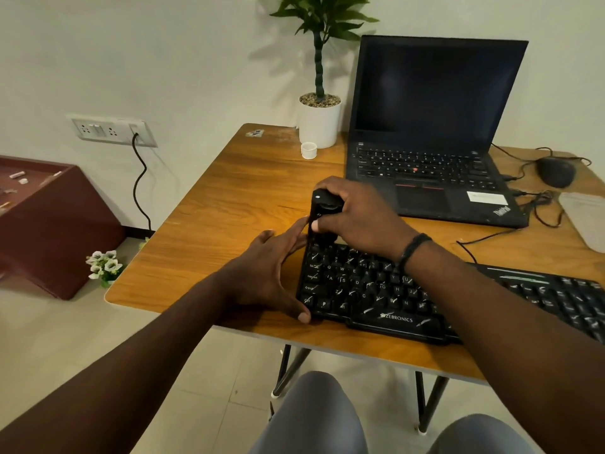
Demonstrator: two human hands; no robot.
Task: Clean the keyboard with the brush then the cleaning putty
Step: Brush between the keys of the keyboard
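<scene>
While my right hand (pixel 355 213) reaches forward over the upper left corner of the keyboard (pixel 386 290), its fingers curl down round the top of a black brush (pixel 322 217), which stands upright with its lower end on the topmost key row. I note a dark beaded band (pixel 413 247) on that wrist, and the forearm crosses the keys diagonally from the lower right. My left hand (pixel 273 273) lies flat against the keyboard's left edge, fingers straight and together along the side towards the brush, thumb spread back to the front left corner, holding nothing. Pale streaks mark many of the black keycaps. I see the keyboard resting near the front edge of the wooden table (pixel 222 204), angled, with its right end running out of view. Behind it stands an open laptop (pixel 435 132) with a dark screen; to its left are a potted plant (pixel 320 103) and a small white cap (pixel 308 150), to its right a dark mouse (pixel 556 172) amid loose cables.
</scene>
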